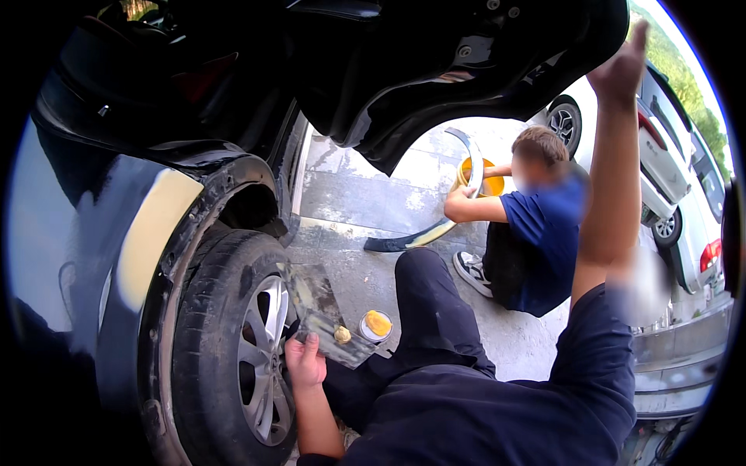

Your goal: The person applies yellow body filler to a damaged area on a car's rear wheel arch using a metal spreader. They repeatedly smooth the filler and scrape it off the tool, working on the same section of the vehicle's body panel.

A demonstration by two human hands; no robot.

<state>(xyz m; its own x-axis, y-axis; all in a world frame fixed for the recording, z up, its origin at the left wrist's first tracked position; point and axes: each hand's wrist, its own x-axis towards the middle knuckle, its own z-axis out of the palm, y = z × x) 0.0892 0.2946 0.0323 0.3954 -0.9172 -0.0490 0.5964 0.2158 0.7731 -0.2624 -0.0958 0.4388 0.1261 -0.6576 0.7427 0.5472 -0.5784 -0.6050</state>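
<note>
- At the smeared flat grey board's [320,293] lower left edge, left hand [306,365] grips it
- Near its lower right end, soft cream dab [342,334]
- Beside it, round white tub [369,333] holding yellow paste [379,321]
- By the glossy black panel [423,66], right hand [620,75], grip unclear

No text, label, brand, number or sign I can read on anything anywhere in my view.

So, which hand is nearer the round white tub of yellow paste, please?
Left: the left hand is close, left of the tub; the right hand is raised, far to its upper right.
</note>
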